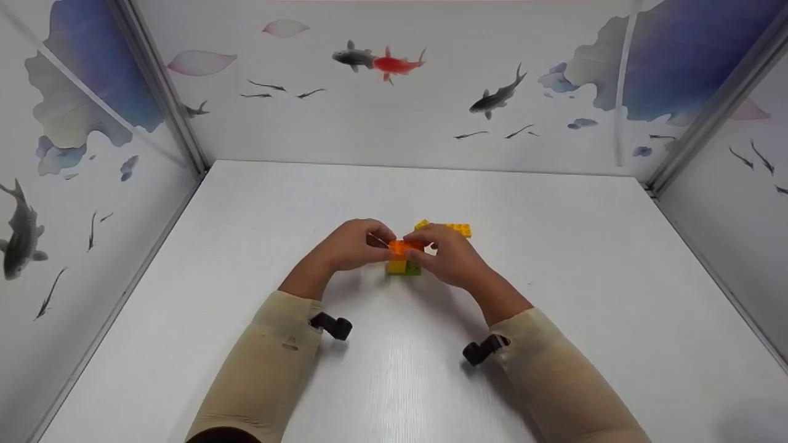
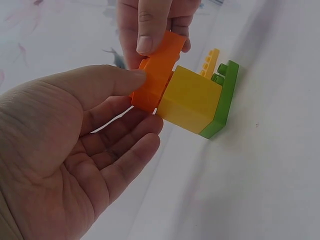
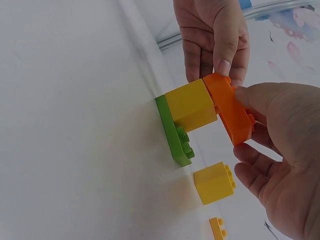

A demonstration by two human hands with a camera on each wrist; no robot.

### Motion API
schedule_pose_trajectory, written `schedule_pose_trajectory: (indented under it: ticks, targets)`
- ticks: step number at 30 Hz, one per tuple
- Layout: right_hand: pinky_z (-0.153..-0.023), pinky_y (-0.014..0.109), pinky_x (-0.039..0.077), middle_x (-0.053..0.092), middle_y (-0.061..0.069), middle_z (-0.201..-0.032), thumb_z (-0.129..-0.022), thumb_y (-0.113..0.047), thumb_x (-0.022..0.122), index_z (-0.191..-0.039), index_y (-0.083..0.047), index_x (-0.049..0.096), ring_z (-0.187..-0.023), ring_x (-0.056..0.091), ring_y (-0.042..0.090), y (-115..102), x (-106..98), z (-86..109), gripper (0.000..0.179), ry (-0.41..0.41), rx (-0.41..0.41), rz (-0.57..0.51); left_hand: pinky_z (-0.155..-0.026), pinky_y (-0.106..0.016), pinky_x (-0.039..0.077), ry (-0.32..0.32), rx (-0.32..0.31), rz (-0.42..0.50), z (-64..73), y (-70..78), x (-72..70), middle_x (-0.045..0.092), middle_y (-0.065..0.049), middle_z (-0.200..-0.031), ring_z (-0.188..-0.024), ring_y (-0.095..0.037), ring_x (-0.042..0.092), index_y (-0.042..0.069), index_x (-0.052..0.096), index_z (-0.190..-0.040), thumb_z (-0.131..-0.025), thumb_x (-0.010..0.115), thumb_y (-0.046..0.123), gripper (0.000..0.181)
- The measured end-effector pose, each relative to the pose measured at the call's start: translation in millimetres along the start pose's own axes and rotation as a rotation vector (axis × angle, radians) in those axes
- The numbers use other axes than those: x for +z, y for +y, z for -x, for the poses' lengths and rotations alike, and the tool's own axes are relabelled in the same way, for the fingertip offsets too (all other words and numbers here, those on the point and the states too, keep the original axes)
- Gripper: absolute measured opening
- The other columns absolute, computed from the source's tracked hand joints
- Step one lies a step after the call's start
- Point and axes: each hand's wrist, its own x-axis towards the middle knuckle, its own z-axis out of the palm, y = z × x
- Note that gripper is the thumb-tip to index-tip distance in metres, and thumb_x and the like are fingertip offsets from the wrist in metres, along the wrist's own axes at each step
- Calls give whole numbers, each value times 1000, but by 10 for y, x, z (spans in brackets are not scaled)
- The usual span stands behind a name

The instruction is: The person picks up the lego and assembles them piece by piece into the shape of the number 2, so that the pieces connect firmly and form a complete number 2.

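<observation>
An orange toy brick (image 3: 231, 111) sits tilted over a yellow block (image 2: 192, 97), one end against the block's top and the other overhanging. Below, the yellow block stands on one end of a green plate (image 3: 172, 136), whose studs show at its other end. My left hand (image 1: 357, 246) pinches the orange brick near the end above the block, between thumb and fingers. With thumb and fingers, my right hand (image 3: 287, 145) pinches the overhanging end. In the head view the hands partly cover the orange brick (image 1: 400, 247).
Behind the right hand lie more yellow pieces: a thin studded plate (image 1: 460, 229) and a yellow block (image 3: 215, 183) with studs on top. The white table (image 1: 394, 369) is bounded by printed panels at the back and sides.
</observation>
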Motion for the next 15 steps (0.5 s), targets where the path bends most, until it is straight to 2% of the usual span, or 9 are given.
schedule_pose_trajectory:
  ticks: [8,15]
  targets:
    - [-102,45,58,74,-4,-122,-102,-31,75,-132,-24,77,-111,66,19,-3,16,-1,31,-7,-17,13,-107,-39,59,-4,-30,21,-17,-20,17,74,2,-123,-117,-20,69,21,75,-123,-96,82,29,29]
    - [-102,42,57,72,-6,-124,-101,-32,76,-133,-25,76,-111,64,19,-25,24,-11,33,-19,33,22,-107,-38,59,-2,-67,24,-37,-20,25,74,2,-122,-116,-19,69,22,75,-123,-96,82,29,29]
